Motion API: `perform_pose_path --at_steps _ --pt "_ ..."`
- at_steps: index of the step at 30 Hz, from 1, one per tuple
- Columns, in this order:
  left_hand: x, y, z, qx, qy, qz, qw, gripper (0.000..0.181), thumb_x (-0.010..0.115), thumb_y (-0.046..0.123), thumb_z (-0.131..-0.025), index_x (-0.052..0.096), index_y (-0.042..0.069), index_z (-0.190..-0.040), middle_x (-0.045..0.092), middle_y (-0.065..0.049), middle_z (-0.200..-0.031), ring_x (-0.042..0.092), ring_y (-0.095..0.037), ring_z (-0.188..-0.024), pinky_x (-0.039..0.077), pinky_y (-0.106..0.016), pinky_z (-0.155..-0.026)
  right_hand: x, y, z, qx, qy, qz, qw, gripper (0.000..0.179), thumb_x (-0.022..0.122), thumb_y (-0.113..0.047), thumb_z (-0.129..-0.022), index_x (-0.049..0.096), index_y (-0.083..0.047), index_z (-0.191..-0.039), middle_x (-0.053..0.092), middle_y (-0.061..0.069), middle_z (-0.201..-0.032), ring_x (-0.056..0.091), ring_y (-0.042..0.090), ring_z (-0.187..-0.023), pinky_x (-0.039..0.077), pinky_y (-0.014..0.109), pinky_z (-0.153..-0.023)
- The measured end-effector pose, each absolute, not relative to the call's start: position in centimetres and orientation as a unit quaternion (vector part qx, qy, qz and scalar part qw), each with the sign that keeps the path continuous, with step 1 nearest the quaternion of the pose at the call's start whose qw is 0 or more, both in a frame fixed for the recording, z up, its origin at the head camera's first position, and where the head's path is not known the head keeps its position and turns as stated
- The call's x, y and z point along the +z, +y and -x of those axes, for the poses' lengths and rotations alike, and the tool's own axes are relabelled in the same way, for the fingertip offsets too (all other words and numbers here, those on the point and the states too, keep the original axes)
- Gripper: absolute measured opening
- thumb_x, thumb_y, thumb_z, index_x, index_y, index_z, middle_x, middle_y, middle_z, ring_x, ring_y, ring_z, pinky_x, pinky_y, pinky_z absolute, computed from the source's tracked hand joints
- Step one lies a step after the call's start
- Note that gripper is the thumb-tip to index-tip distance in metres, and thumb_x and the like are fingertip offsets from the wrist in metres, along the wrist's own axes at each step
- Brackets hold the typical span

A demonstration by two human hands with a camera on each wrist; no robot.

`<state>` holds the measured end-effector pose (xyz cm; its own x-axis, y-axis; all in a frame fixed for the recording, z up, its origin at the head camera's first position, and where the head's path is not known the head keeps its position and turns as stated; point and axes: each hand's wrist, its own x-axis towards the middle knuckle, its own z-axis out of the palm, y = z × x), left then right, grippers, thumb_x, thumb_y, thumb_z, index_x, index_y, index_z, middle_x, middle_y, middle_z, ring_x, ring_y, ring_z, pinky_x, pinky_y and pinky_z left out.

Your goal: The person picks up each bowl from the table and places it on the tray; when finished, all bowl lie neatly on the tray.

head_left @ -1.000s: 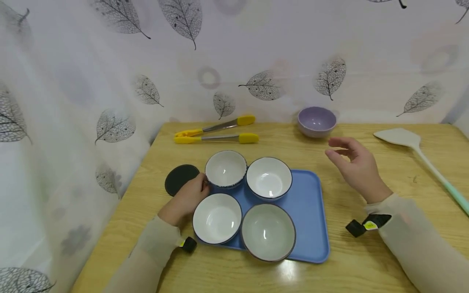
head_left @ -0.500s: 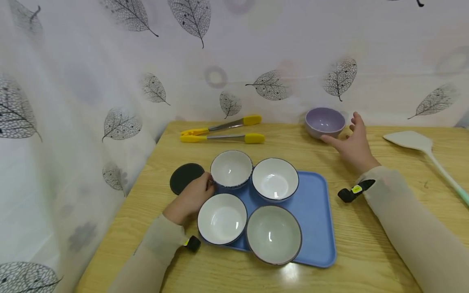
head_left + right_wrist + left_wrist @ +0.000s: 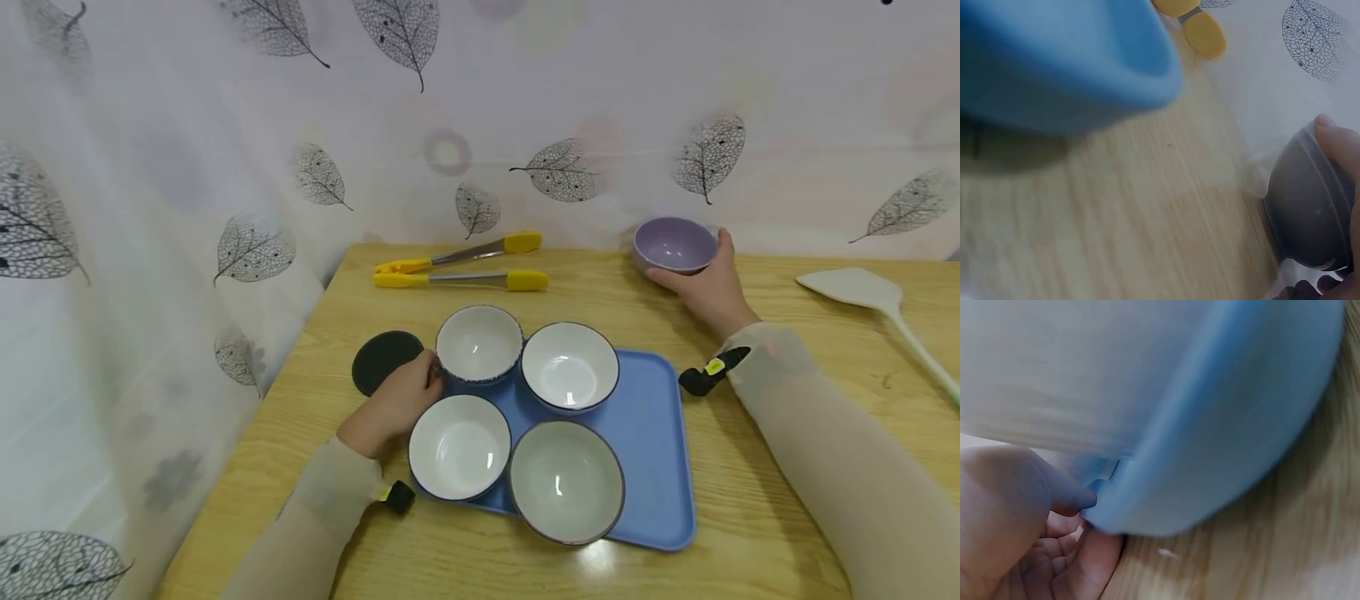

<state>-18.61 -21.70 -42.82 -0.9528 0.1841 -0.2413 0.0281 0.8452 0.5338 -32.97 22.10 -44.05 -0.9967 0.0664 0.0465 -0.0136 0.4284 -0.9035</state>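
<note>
At the back of the table, my right hand (image 3: 712, 287) grips a small purple bowl (image 3: 675, 246), thumb near its front and fingers around its right side. In the right wrist view the bowl (image 3: 1310, 200) looks dark, the hand at the frame's edge. My left hand (image 3: 397, 398) pinches the left edge of a blue tray (image 3: 651, 450); the left wrist view shows thumb and fingers on the tray's rim (image 3: 1107, 509). On the tray stand several bowls: a speckled-rim bowl (image 3: 480, 343), a dark-rimmed white bowl (image 3: 570, 367), another white bowl (image 3: 459, 447) and a larger greyish bowl (image 3: 566, 483).
Yellow-tipped tongs (image 3: 472, 280) lie at the back left of the wooden table (image 3: 592, 292). A dark round disc (image 3: 386, 360) lies beside the left hand. On the right lies a white turner (image 3: 862, 287) with a green handle end. A leaf-patterned curtain (image 3: 405, 133) hangs behind.
My right hand has moved up and back to the purple bowl and closed its fingers on it. The left hand has stayed at the tray's edge. The head view has shifted slightly.
</note>
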Motion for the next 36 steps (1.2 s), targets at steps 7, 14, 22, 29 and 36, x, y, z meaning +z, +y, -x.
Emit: perform_pose_path --at_steps 7,14,22,29,36 --pt "-42.7 -21.6 18.7 0.273 0.951 -0.055 0.138 0.024 0.053 0.020 -0.102 0.053 0.004 -0.120 0.054 -0.006 -0.085 0.052 -0.020 -0.077 0.043 -0.034 -0.069 -43.7 22.2 33.3 0.517 -0.855 0.024 0.024 0.132 0.081 -0.052 -0.080 -0.017 -0.011 -0.159 0.003 0.022 -0.165 0.017 0.041 -0.149 0.018 0.055 -0.119" --pt "-43.0 -21.3 18.4 0.279 0.948 -0.058 0.143 0.025 0.053 0.020 -0.102 0.053 0.004 -0.121 0.054 -0.005 -0.085 0.052 -0.021 -0.079 0.043 -0.034 -0.071 -44.2 23.0 32.7 0.483 -0.875 0.021 0.027 0.130 0.080 -0.054 -0.079 -0.010 -0.007 -0.160 0.006 0.024 -0.165 0.020 0.045 -0.147 0.022 0.061 -0.116" --pt "-43.2 -21.1 18.2 0.277 0.949 -0.062 0.137 0.023 0.054 0.019 -0.102 0.054 0.004 -0.119 0.054 -0.004 -0.085 0.052 -0.020 -0.078 0.043 -0.034 -0.071 -44.6 24.1 30.9 0.473 -0.880 0.016 0.035 0.127 0.082 -0.053 -0.079 -0.004 -0.009 -0.161 0.013 0.024 -0.164 0.025 0.046 -0.145 0.023 0.063 -0.114" --pt "-42.9 -21.2 18.2 0.277 0.949 -0.064 0.134 0.020 0.053 0.020 -0.102 0.053 0.005 -0.115 0.052 -0.004 -0.083 0.051 -0.020 -0.076 0.042 -0.034 -0.069 -43.2 24.4 28.4 0.477 -0.879 -0.015 0.010 0.118 0.079 -0.047 -0.084 -0.001 -0.008 -0.162 0.016 0.026 -0.163 0.026 0.048 -0.143 0.025 0.065 -0.111" --pt "-42.6 -21.4 18.3 0.274 0.952 -0.067 0.124 0.021 0.051 0.019 -0.102 0.054 0.004 -0.116 0.053 -0.005 -0.085 0.051 -0.020 -0.078 0.043 -0.035 -0.071 -41.9 24.0 25.2 0.483 -0.874 -0.056 -0.006 0.112 0.081 -0.033 -0.086 0.002 -0.012 -0.163 0.020 0.025 -0.162 0.028 0.047 -0.141 0.030 0.060 -0.109"
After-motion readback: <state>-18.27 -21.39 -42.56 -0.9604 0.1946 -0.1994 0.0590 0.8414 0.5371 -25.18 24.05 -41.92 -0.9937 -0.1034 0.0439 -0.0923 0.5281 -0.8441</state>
